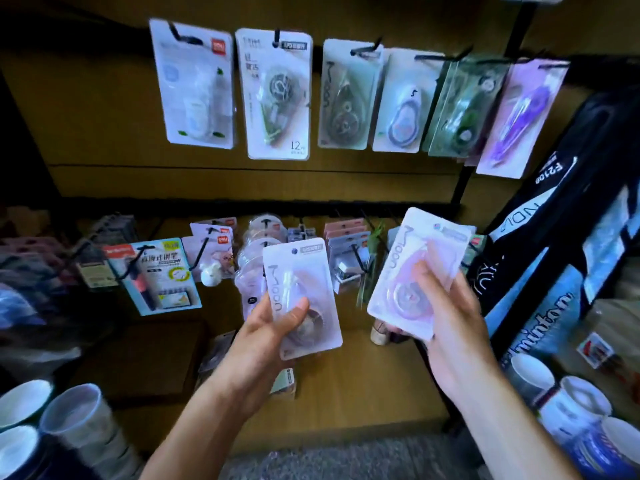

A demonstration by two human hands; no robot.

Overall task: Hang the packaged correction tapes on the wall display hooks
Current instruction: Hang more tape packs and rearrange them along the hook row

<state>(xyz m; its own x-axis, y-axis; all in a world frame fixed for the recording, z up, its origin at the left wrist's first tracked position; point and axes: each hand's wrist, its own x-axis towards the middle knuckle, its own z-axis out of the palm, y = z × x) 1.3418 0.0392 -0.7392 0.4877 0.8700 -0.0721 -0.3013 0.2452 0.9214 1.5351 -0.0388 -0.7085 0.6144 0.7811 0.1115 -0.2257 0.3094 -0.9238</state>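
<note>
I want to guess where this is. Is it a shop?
Probably a stationery shop. Packaged correction tapes hang in a row on wall hooks, more packets hang below, and stacked cups stand nearby.

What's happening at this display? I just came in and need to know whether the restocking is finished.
Not finished yet. A person stands facing the wall display, holding one packaged correction tape in each hand. The left hand grips a white pack, thumb across its front. The right hand holds a pinkish pack, tilted. Neither pack is on a hook. The upper row of hooks already carries six hanging packs, and a lower row holds other stationery.
</note>
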